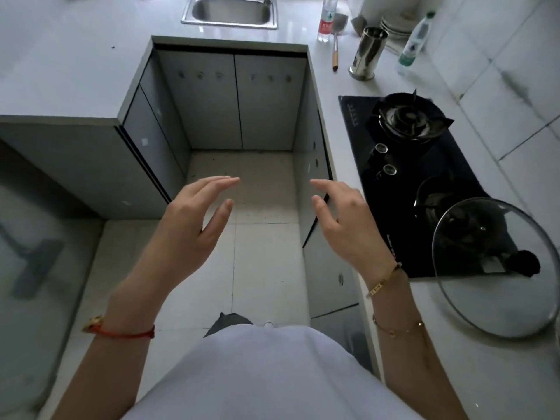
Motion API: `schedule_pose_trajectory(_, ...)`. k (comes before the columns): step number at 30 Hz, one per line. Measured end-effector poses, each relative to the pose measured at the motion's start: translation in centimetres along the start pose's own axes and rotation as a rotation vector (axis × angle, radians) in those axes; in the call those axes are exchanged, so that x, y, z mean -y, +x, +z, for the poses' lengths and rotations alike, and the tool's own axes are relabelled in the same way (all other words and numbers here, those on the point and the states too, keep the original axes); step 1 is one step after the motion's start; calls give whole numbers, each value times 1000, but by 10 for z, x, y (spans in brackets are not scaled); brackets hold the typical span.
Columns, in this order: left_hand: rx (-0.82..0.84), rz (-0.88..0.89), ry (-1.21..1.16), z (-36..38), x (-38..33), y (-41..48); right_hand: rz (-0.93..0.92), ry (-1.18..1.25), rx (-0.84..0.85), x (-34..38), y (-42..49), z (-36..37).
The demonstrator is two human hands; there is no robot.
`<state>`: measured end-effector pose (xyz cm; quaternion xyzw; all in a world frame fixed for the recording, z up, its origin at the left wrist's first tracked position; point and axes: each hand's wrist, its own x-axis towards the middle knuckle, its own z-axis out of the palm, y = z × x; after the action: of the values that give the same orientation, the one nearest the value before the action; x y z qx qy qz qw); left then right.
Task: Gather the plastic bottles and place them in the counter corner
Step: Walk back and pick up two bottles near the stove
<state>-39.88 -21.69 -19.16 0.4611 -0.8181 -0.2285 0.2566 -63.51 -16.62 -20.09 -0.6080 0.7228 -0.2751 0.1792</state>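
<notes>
Both grips hang empty over the floor, left hand and right hand with fingers spread. Far off on the worktop, a red-labelled plastic bottle stands beside the sink; a green-labelled plastic bottle leans near the steel cup.

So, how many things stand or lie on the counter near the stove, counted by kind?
Plastic bottles: 2 (red-label bottle, green-label bottle)
Steel cup: 1
Wooden-handled utensil: 1
Glass pot lid: 1
Plate stack: 1
Total: 6
Both hands hold nothing.
</notes>
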Motion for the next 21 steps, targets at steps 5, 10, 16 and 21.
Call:
schedule_pose_trajectory(5,-11,-37,-9,6,13,41,-6,5,31,-9,50,-1)
schedule_pose_trajectory(10,-12,-35,-15,13,34,93,-7,23,42,-16,102,5)
schedule_pose_trajectory(16,3,-7,-26,12,70,172,24,20,29,-20,183,20)
schedule_pose_trajectory(21,31,9,-32,-4,106,255,36,18,6,-10,266,32)
